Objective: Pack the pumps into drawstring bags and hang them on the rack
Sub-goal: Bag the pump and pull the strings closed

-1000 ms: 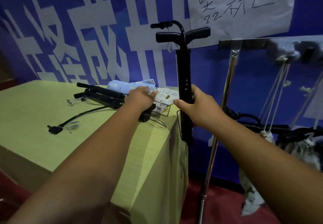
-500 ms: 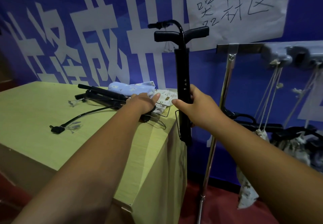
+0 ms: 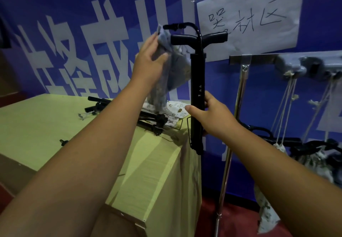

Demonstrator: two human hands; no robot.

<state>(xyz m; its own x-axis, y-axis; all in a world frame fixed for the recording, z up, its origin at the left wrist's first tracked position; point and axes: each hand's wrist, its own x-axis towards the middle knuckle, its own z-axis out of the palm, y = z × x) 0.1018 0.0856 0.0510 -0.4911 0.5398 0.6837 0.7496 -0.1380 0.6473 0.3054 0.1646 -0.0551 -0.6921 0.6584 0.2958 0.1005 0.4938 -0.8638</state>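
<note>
One black T-handled pump [image 3: 197, 73] stands upright, gripped in my right hand [image 3: 212, 120], my left hand [image 3: 148, 60] clutching a limp blue bag [image 3: 178, 66] beside it.

The right hand [image 3: 215, 117] grips an upright black pump [image 3: 197, 96] beside the surface [image 3: 46, 125]; the left hand [image 3: 149, 60] holds up a light-blue bag [image 3: 177, 66] near its handle.

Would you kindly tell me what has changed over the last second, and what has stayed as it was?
The left hand has lifted the pale blue drawstring bag off the table, up beside the T-handle. The right hand still grips the upright black pump by its barrel; the other pumps on the table and the bags on the rack stayed put.
</note>
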